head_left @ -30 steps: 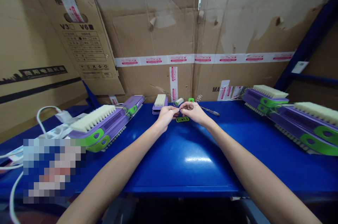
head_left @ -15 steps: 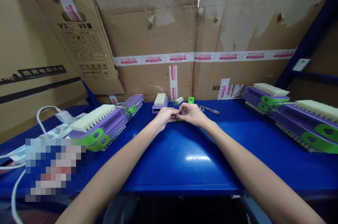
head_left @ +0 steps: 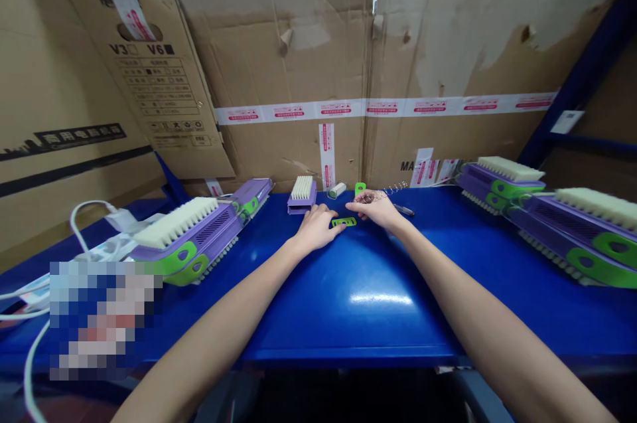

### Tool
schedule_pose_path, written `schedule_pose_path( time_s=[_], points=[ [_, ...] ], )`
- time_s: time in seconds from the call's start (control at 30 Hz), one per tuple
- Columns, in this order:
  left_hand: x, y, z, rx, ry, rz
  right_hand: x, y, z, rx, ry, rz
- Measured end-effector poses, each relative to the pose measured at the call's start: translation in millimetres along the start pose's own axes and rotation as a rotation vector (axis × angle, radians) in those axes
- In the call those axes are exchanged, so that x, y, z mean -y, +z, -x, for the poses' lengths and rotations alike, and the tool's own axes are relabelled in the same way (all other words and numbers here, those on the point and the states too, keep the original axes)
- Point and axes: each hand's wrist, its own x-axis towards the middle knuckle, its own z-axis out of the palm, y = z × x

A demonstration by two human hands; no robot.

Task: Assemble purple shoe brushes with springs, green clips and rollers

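My left hand (head_left: 315,229) is low over the blue tabletop with its fingers spread, its thumb beside a flat green part (head_left: 344,222). Just behind its fingertips sits a small purple block with cream bristles (head_left: 302,192). My right hand (head_left: 377,208) is closed around a thin metal spring (head_left: 395,188), whose coils stick out behind the fingers to the right. Behind that hand stands another green piece (head_left: 360,188), with a small pale cylinder (head_left: 338,190) to its left. A slim metal tool (head_left: 403,210) lies right of my right hand, partly hidden.
Purple and green bristled units lie on the left (head_left: 189,230) and right (head_left: 572,230) of the blue table (head_left: 348,317). A power strip (head_left: 104,248) with white cables is at far left. Cardboard (head_left: 298,64) walls the back; a blue frame post (head_left: 582,64) rises at right.
My hands have moved apart. The left has come down beside the green part, which is now uncovered; the right has shifted right with the spring, whose coils now point up and right.
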Motion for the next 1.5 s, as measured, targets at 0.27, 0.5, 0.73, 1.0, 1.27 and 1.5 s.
schedule_pose_path(
  time_s=[0.27, 0.5, 0.73, 1.0, 1.27, 1.5],
  points=[
    [3.5, -1.6, -6.3, 0.063, -0.143, 0.108, -2.8, 3.2, 1.0, 0.066, -0.064, 0.087],
    [-0.4, 0.1, -9.2, 0.003, -0.357, 0.604, -6.1, 15.6, 0.7, 0.128, -0.207, 0.151],
    [-3.3, -4.1, -7.8, 0.164, -0.211, 0.775, -1.3, 15.7, 1.7, 0.082, -0.277, 0.206],
    [-5.3, -3.8, -6.7, 0.219, -0.193, 0.835, 2.2, 16.0, 2.4, 0.083, -0.287, 0.178],
    [-12.7, -2.6, -4.8, 0.169, -0.160, 0.798, 1.0, 18.2, 2.5, 0.079, -0.263, 0.153],
    [-13.1, -3.1, -3.8, 0.165, -0.128, 0.750, 4.8, 19.6, 3.5, 0.041, -0.244, 0.136]
  ],
)
